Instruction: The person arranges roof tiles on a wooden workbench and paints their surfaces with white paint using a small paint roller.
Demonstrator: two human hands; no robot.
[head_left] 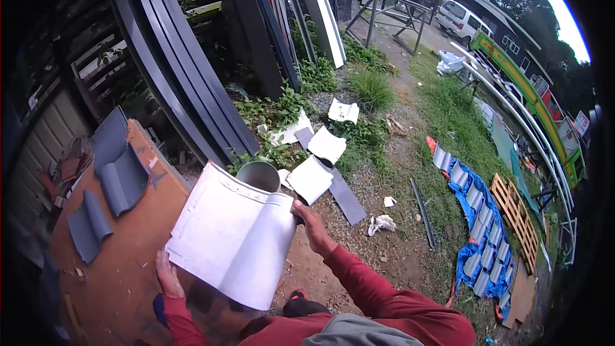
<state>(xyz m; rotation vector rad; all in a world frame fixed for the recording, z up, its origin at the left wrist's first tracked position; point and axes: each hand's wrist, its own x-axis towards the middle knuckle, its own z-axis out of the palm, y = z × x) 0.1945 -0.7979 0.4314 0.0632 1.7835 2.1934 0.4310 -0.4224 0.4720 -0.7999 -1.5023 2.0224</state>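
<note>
Between my two hands is a pale silver-white roof tile [224, 234], flat on one side and curved into a roll on the other. My left hand [168, 273] grips its lower left corner. At the upper right edge, beside the rolled part, my right hand [312, 225] is closed on it; some fingers of both hands are hidden behind the tile. Left of it, grey roof tiles [123, 182] lie on a brown board [141, 243]. Just beyond the tile's far edge stands a round, open-topped container [259, 176].
White tile pieces [311, 179] and a grey flat strip [347, 198] lie on the gravel ahead. Long dark metal sheets [186, 70] lean at the left. Several grey tiles [483, 218] rest on a blue tarp [461, 198] at the right, near a wooden pallet [516, 218].
</note>
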